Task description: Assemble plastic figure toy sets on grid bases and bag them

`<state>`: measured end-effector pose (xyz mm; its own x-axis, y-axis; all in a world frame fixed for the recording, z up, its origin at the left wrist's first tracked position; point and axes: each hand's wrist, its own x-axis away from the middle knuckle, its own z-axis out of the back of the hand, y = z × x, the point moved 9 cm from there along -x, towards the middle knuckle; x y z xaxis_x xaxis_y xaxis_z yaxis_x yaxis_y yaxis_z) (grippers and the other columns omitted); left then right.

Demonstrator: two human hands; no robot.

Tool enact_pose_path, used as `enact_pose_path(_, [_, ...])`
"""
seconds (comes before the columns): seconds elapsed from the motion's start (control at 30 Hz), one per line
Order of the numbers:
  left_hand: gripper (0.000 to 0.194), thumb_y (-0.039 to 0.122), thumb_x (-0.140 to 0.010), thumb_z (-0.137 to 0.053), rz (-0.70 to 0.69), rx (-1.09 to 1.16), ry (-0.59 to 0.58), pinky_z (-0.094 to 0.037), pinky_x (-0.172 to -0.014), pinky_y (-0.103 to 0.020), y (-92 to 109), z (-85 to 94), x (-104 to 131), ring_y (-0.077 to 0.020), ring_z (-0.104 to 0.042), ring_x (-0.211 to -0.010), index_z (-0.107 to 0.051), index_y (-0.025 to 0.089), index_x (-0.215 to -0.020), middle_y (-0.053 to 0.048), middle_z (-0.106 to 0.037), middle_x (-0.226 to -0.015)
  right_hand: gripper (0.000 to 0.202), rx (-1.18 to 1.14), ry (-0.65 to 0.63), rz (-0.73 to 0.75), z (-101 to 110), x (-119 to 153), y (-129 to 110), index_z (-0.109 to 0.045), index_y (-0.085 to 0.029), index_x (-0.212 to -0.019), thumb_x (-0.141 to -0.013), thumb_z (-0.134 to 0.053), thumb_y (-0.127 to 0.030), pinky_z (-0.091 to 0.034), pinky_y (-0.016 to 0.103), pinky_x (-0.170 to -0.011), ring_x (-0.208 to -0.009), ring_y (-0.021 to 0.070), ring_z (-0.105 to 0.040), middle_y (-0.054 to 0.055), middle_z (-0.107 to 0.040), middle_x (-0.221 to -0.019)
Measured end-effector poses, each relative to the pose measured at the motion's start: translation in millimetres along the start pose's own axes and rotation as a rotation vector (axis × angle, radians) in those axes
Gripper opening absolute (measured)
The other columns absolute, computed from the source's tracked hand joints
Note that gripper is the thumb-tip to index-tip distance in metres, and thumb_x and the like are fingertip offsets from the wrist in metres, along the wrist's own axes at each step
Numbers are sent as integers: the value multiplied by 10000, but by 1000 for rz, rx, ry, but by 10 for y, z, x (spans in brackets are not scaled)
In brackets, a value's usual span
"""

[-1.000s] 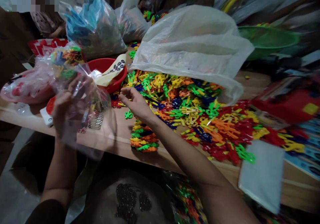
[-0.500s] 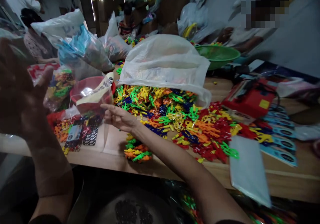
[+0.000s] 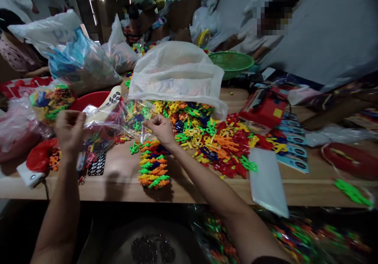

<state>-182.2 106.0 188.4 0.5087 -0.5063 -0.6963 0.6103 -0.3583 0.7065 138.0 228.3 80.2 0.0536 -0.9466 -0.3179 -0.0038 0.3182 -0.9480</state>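
Observation:
A clear plastic bag [image 3: 121,125] is stretched between my two hands above the table. My left hand [image 3: 69,129] pinches its left side, thumb against fingers. At the other side my right hand [image 3: 162,130] grips the bag between thumb and fingertips. Behind it is a cream card with black ovals [image 3: 110,102] over a red bowl [image 3: 97,97]; whether the card touches the bag I cannot tell. Below my right hand stands a neat stack of orange, green, yellow and blue plastic figures [image 3: 153,167]. A large heap of similar loose pieces [image 3: 197,132] spreads to its right.
A white sack [image 3: 177,71] lies behind the heap. To the right are a red box-shaped device [image 3: 262,108], blue printed cards [image 3: 295,146] and a pack of clear sleeves [image 3: 267,179] over the table edge. A white box [image 3: 31,175] with a cable sits left. Other people work behind.
My left hand has come down from its raised, spread position and now pinches the bag. My right hand has moved right, still holding the bag. The view has shifted.

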Motion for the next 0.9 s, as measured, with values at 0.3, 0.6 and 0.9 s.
enact_pose_path(0.3, [331, 463, -906, -707, 191, 184, -597, -387, -594, -253, 302, -1057, 1029, -144, -533, -632, -647, 194, -723, 5, -609, -656, 628, 69, -267, 143, -506, 444, -317, -402, -254, -642, -777, -785, -732, -279, 271, -579, -587, 105, -327, -82, -386, -604])
enact_pose_path(0.6, [202, 362, -826, -787, 238, 213, -446, -470, -685, -256, 104, -940, 1052, -149, -590, -705, -661, 206, -841, 6, -665, -771, 530, 5, 0, 153, -151, 269, -267, -418, -263, -713, -794, -803, -618, -396, 275, -646, -646, 121, -458, -60, -530, -709])
enact_pose_path(0.9, [279, 353, -952, -748, 40, 289, -224, -489, -725, -264, 421, -990, 1062, -137, -599, -738, -607, 250, -1170, 31, -599, -838, 334, 157, -52, 104, -94, 203, -185, -681, -227, -996, -902, -683, -547, -471, 293, -666, -669, 158, -596, -14, -680, -771])
